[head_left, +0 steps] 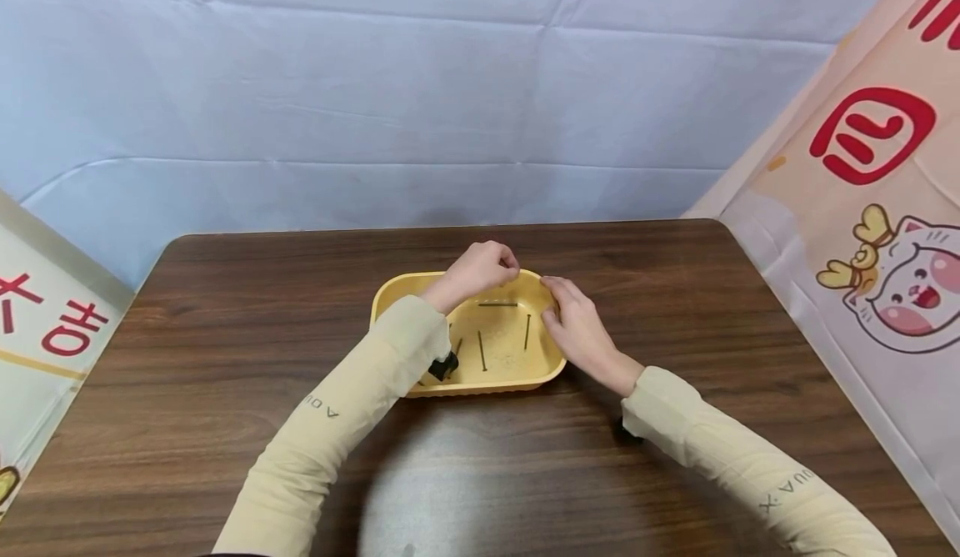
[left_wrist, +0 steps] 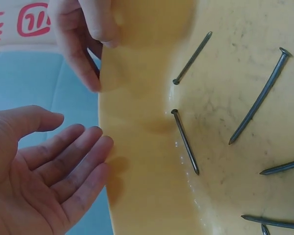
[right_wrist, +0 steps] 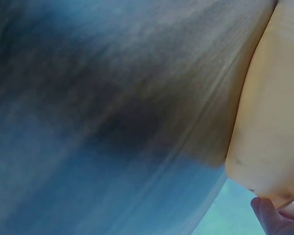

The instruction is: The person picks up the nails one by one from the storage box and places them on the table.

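Note:
A yellow plastic basket (head_left: 495, 383) rests on the table with several dark metal nails (left_wrist: 186, 142) scattered over its floor. My left hand (head_left: 483, 268) reaches across the basket to its far rim. In the left wrist view, the left hand (left_wrist: 59, 171) has its palm showing, with nothing in it, the fingers loosely bent and the fingertips by the rim. My right hand (head_left: 583, 330) holds the basket's right end. There the right hand (left_wrist: 83, 34) has its thumb over the rim and fingers outside. The right wrist view shows only fingertips (right_wrist: 267, 213) at the basket's edge.
The brown wooden table (head_left: 262, 315) extends around the basket on all sides. A pale cloth backdrop (head_left: 375, 107) hangs behind it. Printed banners with red characters stand at the right (head_left: 892, 207) and the left. A black wrist device (head_left: 444, 367) sits under the left cuff, above the basket.

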`<state>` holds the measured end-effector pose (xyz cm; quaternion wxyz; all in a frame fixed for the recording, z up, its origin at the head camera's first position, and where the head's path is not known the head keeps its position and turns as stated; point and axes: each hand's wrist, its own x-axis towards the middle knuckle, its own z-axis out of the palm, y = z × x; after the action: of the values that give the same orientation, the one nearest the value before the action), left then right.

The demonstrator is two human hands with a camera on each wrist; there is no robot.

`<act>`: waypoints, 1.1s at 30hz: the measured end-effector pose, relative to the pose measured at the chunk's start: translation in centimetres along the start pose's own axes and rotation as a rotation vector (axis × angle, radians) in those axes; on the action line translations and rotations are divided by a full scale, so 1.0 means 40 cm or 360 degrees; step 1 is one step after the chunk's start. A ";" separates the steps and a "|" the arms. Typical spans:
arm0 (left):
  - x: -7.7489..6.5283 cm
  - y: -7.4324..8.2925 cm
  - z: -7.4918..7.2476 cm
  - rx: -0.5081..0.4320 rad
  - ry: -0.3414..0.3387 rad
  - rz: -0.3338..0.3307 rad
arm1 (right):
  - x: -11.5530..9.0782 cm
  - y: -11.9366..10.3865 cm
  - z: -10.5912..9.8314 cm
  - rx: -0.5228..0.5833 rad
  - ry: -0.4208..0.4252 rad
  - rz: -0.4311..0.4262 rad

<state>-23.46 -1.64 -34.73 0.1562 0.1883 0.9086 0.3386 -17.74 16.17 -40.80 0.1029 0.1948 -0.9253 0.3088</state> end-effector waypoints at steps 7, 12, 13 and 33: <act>0.008 -0.001 0.015 0.0048 -0.0058 0.0010 | 0.000 -0.003 -0.001 -0.0010 -0.0002 0.0000; 0.015 0.000 0.024 0.0086 -0.0074 -0.0001 | -0.001 -0.003 -0.002 -0.0023 0.0011 -0.0004; 0.016 0.000 0.026 0.0106 -0.0075 0.0003 | -0.001 -0.003 -0.002 -0.0024 0.0014 -0.0006; 0.028 0.007 0.052 0.0288 -0.0156 0.0009 | -0.002 -0.005 -0.003 -0.0006 -0.0026 0.0027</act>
<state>-23.52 0.20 -36.21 0.1819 0.2205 0.9262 0.2459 -17.59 16.13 -40.63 0.0932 0.1891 -0.9283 0.3063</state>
